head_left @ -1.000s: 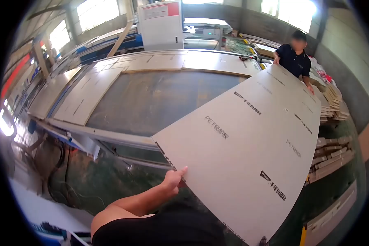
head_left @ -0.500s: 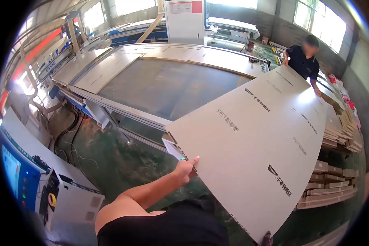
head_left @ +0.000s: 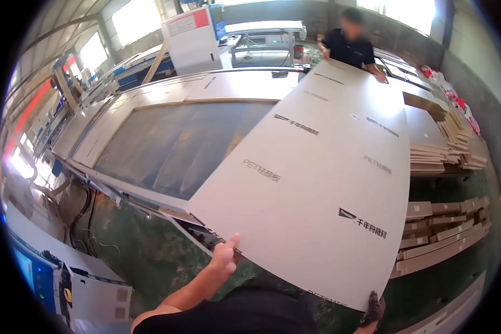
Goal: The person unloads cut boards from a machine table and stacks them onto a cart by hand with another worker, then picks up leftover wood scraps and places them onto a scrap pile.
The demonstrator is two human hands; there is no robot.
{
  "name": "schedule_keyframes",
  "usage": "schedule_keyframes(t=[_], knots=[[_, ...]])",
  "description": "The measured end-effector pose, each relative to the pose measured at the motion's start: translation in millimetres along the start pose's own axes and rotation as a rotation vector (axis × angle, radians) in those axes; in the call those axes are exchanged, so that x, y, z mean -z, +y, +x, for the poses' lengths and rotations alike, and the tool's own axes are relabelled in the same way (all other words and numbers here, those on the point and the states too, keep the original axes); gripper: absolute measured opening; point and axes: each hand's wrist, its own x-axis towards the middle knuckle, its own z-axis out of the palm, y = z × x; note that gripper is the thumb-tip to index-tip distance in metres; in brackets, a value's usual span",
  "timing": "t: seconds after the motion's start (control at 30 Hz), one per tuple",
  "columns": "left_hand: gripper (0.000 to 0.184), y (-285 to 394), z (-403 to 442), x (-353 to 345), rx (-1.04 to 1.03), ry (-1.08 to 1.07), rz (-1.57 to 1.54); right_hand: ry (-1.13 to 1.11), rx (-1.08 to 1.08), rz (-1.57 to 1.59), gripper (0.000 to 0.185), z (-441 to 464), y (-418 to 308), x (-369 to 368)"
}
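A large pale board (head_left: 317, 167) with dark printed lettering slants across the middle of the view. My left hand (head_left: 226, 256) grips its near left edge, thumb on top and fingers underneath. At the near right corner, my right hand (head_left: 374, 309), dark-gloved, holds the board, with the fingers on its upper face. A co-worker (head_left: 350, 47) in a dark shirt holds the far end with both hands. The board's left side overlaps the machine table (head_left: 172, 145), whose grey bed has pale panels (head_left: 145, 97) around it.
A white cabinet (head_left: 192, 42) stands behind the table. Stacked boards (head_left: 428, 133) and bundled strips (head_left: 440, 234) lie at the right. A control console (head_left: 94, 295) is at the lower left, with hoses (head_left: 83, 222) on the green floor near it.
The board has shifted left over the table's bed, and the co-worker has moved left with its far end. My right hand shows more at the near corner. The camera view has turned.
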Motion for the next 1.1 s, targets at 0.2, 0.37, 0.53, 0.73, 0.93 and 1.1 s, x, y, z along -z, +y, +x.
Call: schedule_keyframes(t=[0.2, 0.37, 0.53, 0.73, 0.93, 1.1], knots=[[0.033, -61, 29, -123, -0.038, 0.043, -0.018, -0.131, 0.046, 0.037, 0.052, 172, -19, 47], [0.034, -84, 39, -211, -0.043, -0.01, -0.071, -0.096, -0.094, -0.198, 0.042, 272, -67, 68], [0.033, -94, 76, -291, -0.041, 0.073, -0.111, -0.142, -0.027, -0.148, 0.052, 368, -103, 59], [0.03, -94, 152, -371, -0.045, 0.084, -0.112, -0.085, -0.014, -0.175, 0.041, 509, -89, 38], [0.033, -73, 203, -444, -0.007, 0.064, -0.11, -0.092, -0.115, -0.103, 0.051, 542, -223, -9], [0.036, -61, 234, -499, -0.045, 0.109, -0.157, -0.133, -0.08, -0.18, 0.058, 616, -255, -41]])
